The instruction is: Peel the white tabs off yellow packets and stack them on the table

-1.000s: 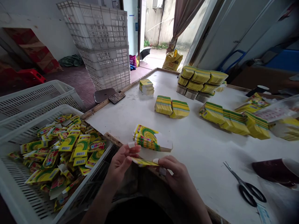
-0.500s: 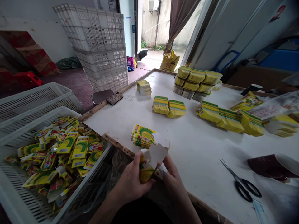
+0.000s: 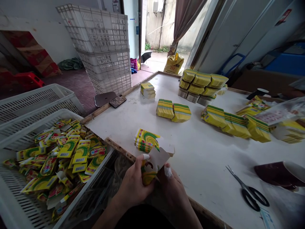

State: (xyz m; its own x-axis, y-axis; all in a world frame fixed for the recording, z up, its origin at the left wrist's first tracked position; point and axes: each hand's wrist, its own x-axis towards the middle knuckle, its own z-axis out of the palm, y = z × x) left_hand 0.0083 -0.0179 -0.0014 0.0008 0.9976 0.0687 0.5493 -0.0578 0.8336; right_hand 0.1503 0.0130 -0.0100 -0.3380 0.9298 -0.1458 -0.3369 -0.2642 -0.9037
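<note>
Over the near table edge I hold a small yellow-and-green printed carton (image 3: 148, 178) with its white inner flap (image 3: 160, 159) standing up. My left hand (image 3: 133, 183) is closed round its left side, with a white wrapping on one fingertip. My right hand (image 3: 173, 189) is closed at the carton's right side, its thumb, also wrapped in white, beside the flap; its other fingers are partly hidden. Just beyond my hands, a stack of flat cartons (image 3: 146, 140) lies on the white table (image 3: 197, 159), white flaps pointing right.
To the left stands a white basket (image 3: 63, 114) full of yellow cartons (image 3: 81, 151). Bundled cartons (image 3: 172, 110) and a larger pile (image 3: 202, 82) sit farther back. Scissors (image 3: 247, 187) and a dark cup (image 3: 278, 173) are on the right. A phone (image 3: 118, 101) lies at the left edge.
My right thumb has moved off the flap's lower edge and now sits upright beside it. The carton has turned slightly in my hands; the view has shifted a little.
</note>
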